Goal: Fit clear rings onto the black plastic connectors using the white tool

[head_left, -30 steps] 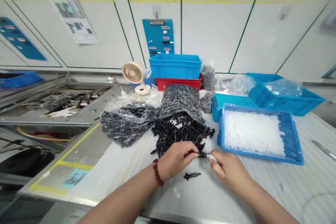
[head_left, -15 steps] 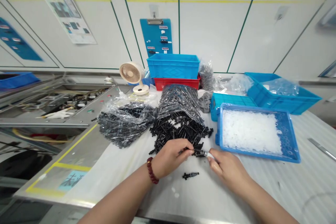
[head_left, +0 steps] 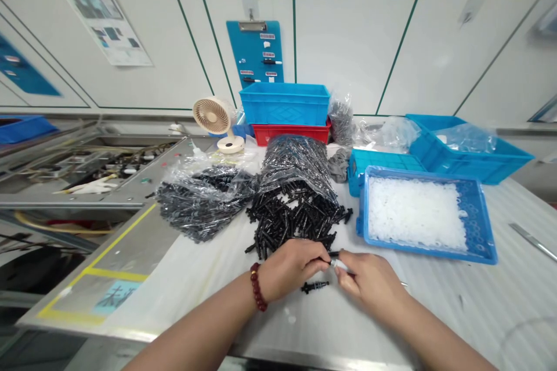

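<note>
Pinched between the fingers of my left hand [head_left: 290, 266] is a slim black plastic part, mostly covered by the fingertips. My right hand [head_left: 372, 284] is closed around a white pen-like tool [head_left: 340, 265], its front end meeting the black part. A thin pale tip, seemingly the tool's other end, shows behind that hand. Just below the hands lies a black part with light rings [head_left: 315, 287] on the white table sheet. Behind them, a heap of loose black parts [head_left: 291, 214] spills from a clear plastic bag [head_left: 298, 159].
Left of the heap lies another bag of black parts [head_left: 204, 203]. A blue tray [head_left: 487, 226] of small white rings stands at right. Blue bins [head_left: 285, 104], a red bin [head_left: 291, 134] and a small fan [head_left: 213, 119] stand behind. A metal ruler-like strip [head_left: 533, 242] lies far right.
My hands have come closer together, and the white tool now reaches the left fingertips, covering more of the black part. The view has shifted slightly.
</note>
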`<state>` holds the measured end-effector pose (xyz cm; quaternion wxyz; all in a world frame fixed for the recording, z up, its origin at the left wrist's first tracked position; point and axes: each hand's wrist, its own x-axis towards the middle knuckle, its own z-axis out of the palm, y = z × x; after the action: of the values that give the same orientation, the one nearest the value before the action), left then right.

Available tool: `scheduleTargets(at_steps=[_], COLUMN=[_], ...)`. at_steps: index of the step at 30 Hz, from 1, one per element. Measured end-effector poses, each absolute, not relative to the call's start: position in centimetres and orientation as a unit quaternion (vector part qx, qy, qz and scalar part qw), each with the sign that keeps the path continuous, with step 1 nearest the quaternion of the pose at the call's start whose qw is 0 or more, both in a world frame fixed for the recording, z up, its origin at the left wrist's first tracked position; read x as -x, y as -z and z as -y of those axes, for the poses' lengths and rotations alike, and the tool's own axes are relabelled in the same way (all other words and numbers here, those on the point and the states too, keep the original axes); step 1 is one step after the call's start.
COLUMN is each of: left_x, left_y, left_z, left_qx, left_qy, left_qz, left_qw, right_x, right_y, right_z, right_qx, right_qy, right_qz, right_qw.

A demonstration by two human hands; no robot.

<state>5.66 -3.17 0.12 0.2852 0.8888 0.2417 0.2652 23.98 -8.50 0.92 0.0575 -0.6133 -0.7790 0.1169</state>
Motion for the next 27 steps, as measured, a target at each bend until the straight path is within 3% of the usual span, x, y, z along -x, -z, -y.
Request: scheduleTargets(at_steps=[8,27], left_x=[-5.5,-5.5], left_y=[-0.9,-1.3], left_z=[2.9,3.1], left_qx=[-0.881,-0.883], left_qy=[-0.264,-0.255], left_qz=[-0.261,-0.247], left_qw=[0.293,0.307], right_x=[-24.3,-24.1], right_y=[-1.2,-1.4], right_z=[8.4,8.4], right_qx=[0.598,0.629], right_qy=[-0.154,-0.13], right_qz=[0.782,0.765], right_qw=[0.085,0.049])
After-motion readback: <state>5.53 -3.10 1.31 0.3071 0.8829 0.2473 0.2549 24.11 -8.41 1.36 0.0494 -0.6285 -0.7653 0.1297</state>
